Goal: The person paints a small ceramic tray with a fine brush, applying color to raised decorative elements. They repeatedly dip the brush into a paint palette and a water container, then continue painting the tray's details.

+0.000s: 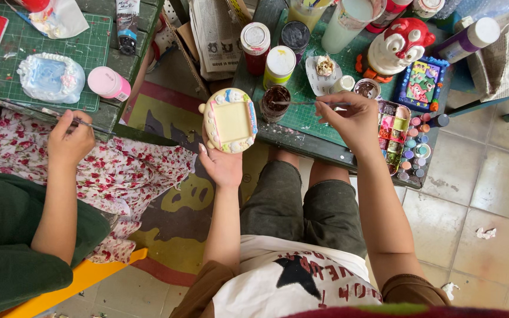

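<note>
Plaster frame [230, 120] is gripped from below by left hand [222, 166]; brush [301, 103] is pinched by right hand [353, 121].
Muddy water could be dripped onto the pastel rim if the brush leaves the brown jar [274, 101] overloaded.

Worn tiled floor [472, 194], green worktables [301, 132]

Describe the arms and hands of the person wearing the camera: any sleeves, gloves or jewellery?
Both arms are bare from hand to elbow or above. The left hand and right hand wear no gloves, and no rings, watch or bracelets show. Brown fabric, seemingly sleeves, covers the arms near the bottom of the view. Nails are too small to judge.
</note>
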